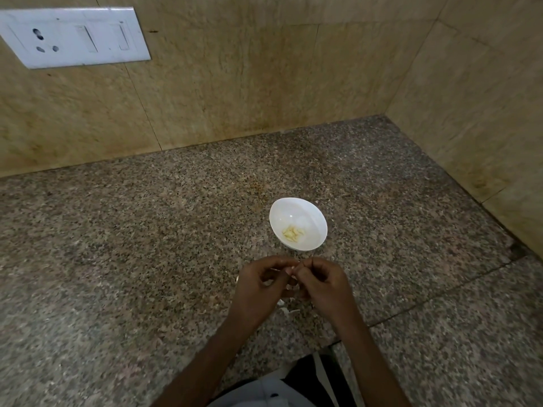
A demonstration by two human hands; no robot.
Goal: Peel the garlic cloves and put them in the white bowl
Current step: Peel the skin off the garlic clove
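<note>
tiled wall behind and to the right, with a switch plate at upper left. below it, the granite counter carries everything.

the bowl sits upright on the counter, just beyond the hands. the left hand and right hand meet fingertip to fingertip over the counter. both have their fingers curled in, and together they pinch one clove, which is held above the counter and not yet in the bowl.

a small heap of peeled cloves lies on the bowl's floor, towards its near side. they point in different ways and are too small to read one by one. torn skins lie on the counter under and just behind the hands.

the clove looks light and firm, with a dry papery skin that should tear and flake rather than stretch. once bare it will likely be smooth and a little sticky, so it could slip. a thumb-and-forefinger pinch at each end seems the best hold, leaving a nail free to lift the skin at the root end.

only a pale sliver of the clove shows between the fingertips. its long axis seems to run across, from one hand to the other. which end is the tip cannot be told.
</note>
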